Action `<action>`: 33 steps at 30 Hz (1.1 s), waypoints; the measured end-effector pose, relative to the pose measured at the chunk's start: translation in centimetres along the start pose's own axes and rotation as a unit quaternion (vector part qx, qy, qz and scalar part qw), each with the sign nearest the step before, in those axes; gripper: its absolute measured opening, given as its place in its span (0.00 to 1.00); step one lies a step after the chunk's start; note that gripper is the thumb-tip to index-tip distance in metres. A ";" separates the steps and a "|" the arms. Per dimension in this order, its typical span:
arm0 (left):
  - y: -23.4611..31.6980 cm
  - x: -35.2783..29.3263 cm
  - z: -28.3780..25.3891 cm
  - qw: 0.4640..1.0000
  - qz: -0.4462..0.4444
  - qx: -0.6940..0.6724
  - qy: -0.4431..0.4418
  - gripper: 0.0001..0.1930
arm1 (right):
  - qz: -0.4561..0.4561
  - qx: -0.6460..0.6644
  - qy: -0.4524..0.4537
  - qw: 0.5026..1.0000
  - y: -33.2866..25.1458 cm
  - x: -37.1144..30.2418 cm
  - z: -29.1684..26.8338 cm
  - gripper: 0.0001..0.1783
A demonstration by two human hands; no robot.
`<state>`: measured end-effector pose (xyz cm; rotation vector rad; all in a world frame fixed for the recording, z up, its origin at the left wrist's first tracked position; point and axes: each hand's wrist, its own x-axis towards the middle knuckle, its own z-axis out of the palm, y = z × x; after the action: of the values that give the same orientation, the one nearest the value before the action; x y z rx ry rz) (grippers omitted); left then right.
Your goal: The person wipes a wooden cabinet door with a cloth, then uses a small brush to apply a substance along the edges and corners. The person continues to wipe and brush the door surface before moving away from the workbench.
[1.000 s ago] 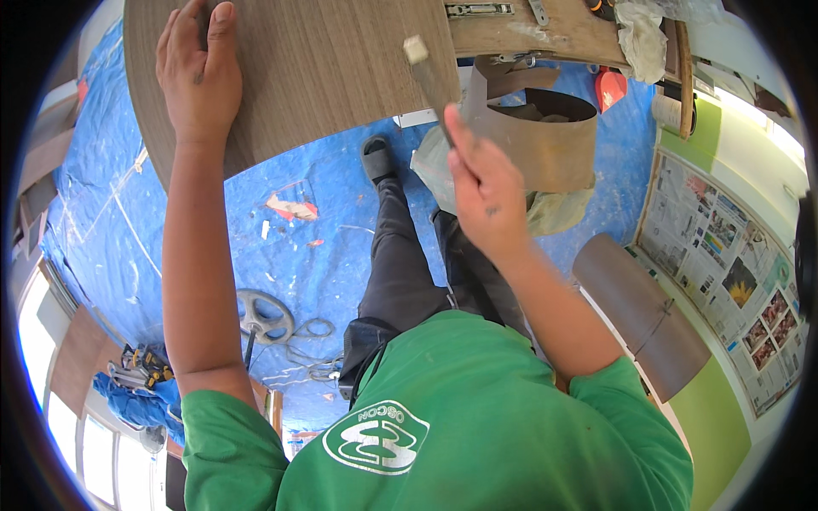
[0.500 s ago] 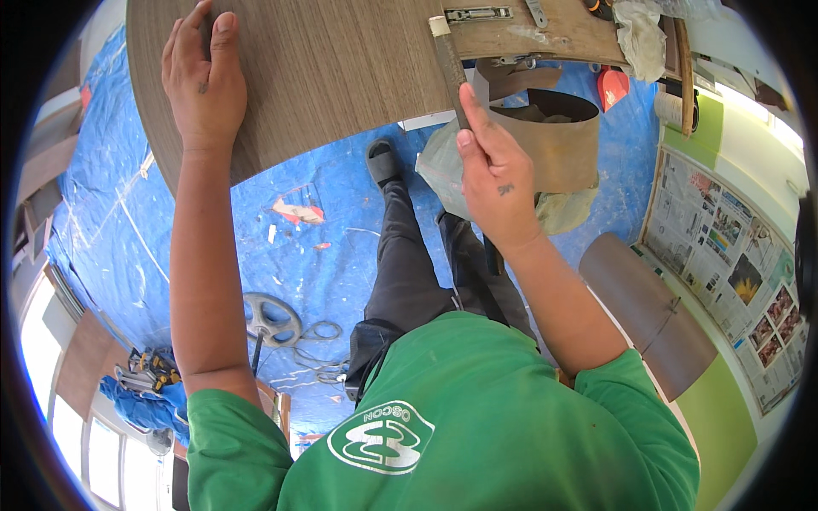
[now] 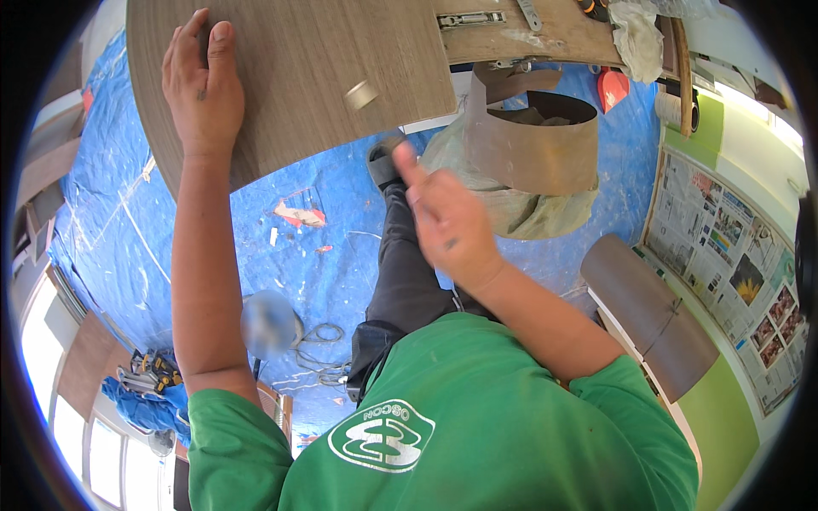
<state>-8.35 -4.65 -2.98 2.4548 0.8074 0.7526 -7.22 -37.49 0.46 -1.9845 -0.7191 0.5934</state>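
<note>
Swung leftward, right fingers (image 3: 410, 166) grip one tool (image 3: 361, 94); left fingers (image 3: 221, 53) spread on one board (image 3: 298, 85).

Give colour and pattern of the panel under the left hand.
Greyish-brown wood grain; the head view shows the panel best.

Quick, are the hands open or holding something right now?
Left hand: open, resting on the wood-grain panel.
Right hand: closed, holding a motion-blurred, pale-tipped tool.
</note>
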 end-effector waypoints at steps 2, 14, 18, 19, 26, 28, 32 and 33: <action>-0.3 -0.1 0.1 1.000 0.025 0.010 -0.004 0.26 | 0.002 0.010 -0.044 0.999 -0.6 -0.7 0.1 0.30; 13.7 -10.8 2.0 0.924 0.238 0.050 -0.294 0.35 | 0.232 0.169 0.171 0.943 0.0 0.9 -10.7 0.32; 16.9 -15.1 3.4 0.884 0.261 -0.067 -0.383 0.34 | 0.235 0.187 0.180 0.937 0.2 1.7 -11.0 0.27; 16.9 -15.5 3.3 0.900 0.248 -0.054 -0.353 0.36 | 0.240 0.192 0.179 0.934 0.1 2.0 -11.0 0.26; 14.8 -14.1 0.7 0.932 0.188 0.033 -0.308 0.39 | 0.257 0.181 0.100 0.944 -0.1 1.7 -10.0 0.21; 13.5 -14.2 -0.7 0.934 0.167 0.046 -0.314 0.39 | 0.257 0.165 0.066 0.950 -0.5 1.3 -9.1 0.20; 10.4 -15.2 -3.0 0.940 0.135 0.103 -0.297 0.38 | 0.289 0.191 0.015 0.938 -1.2 0.2 -7.0 0.17; 9.7 -15.4 -3.6 0.941 0.124 0.112 -0.293 0.38 | 0.287 0.177 0.006 0.941 -1.1 0.1 -6.6 0.17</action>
<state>-17.18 -20.77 -0.36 2.7912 0.3715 -0.0253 -3.09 -40.92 4.46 -1.8387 0.0046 0.9765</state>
